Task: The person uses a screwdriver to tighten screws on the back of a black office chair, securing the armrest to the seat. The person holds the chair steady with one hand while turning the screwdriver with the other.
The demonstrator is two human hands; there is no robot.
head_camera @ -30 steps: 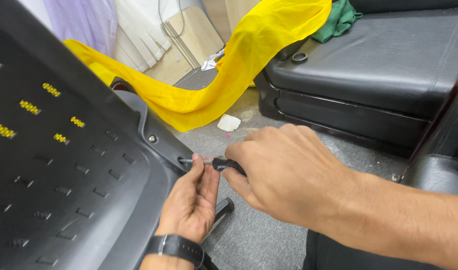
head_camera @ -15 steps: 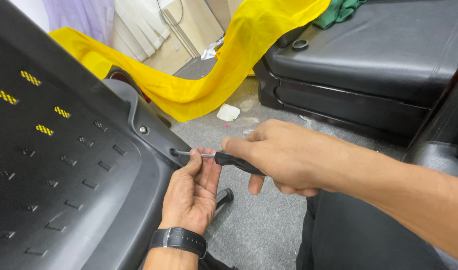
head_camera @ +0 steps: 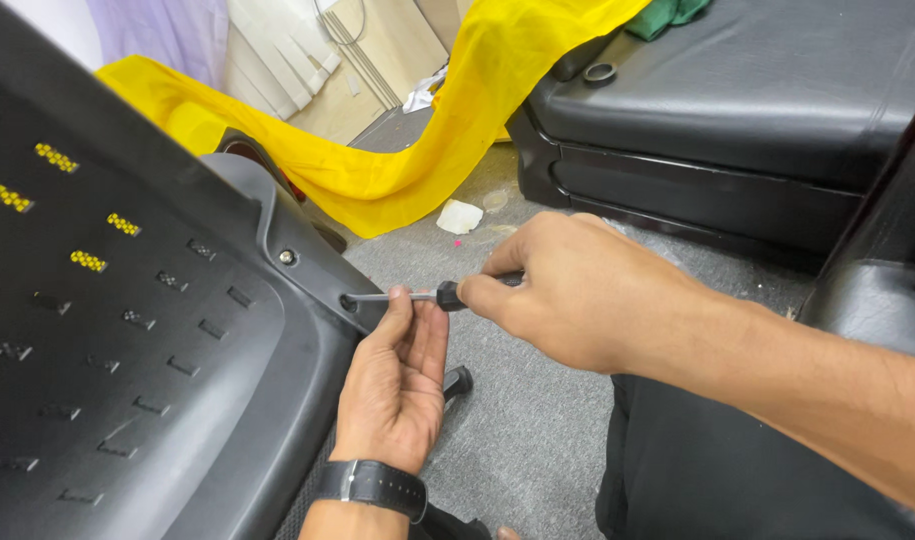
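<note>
Right hand (head_camera: 577, 290) closed around the black handle of a slim metal-shafted screwdriver (head_camera: 417, 296). Left hand (head_camera: 397, 385), fingertips pinching the shaft, steadies its tip at a screw hole in the black perforated plastic chair shell (head_camera: 157, 340). Yellow cloth (head_camera: 417, 160) lies draped on the grey floor (head_camera: 537, 440) behind.

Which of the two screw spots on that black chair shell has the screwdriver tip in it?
The lower one, beside the left hand's fingers; the upper screw sits untouched.
</note>
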